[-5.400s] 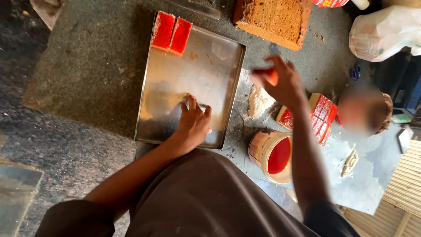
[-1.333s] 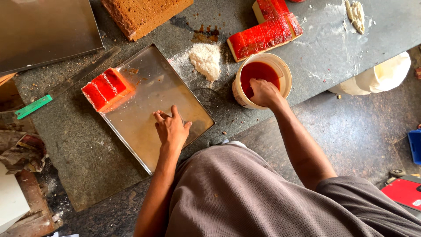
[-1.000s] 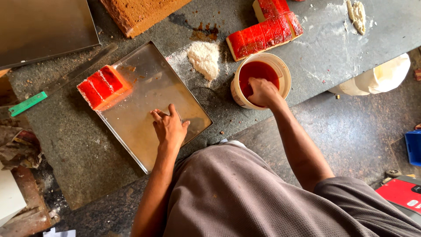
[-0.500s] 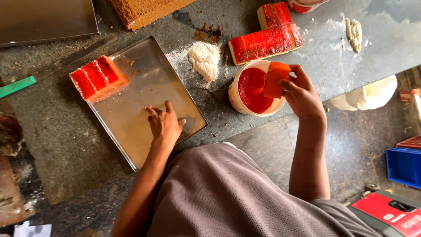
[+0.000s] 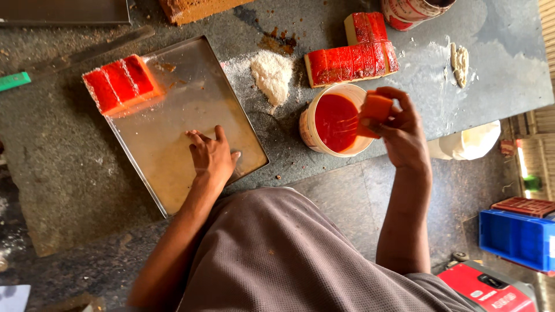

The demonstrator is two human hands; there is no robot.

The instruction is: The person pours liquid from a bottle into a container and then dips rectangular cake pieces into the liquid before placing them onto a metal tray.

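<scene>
My right hand holds a small block of cake coated in red-orange syrup just above the right rim of a white tub of red syrup. My left hand rests flat, fingers spread, on a steel tray. Three red-coated cake pieces sit side by side in the tray's far left corner. A row of red-topped cake slices lies on the stone slab behind the tub.
A heap of white powder lies on the grey stone slab between tray and tub. A brown cake slab sits at the far edge, a red-and-white tin at top right. A blue crate stands on the floor at right.
My right hand has lifted out of the syrup tub with a coated cake piece and drawn it to the tub's right rim. My left hand stays flat on the tray.
</scene>
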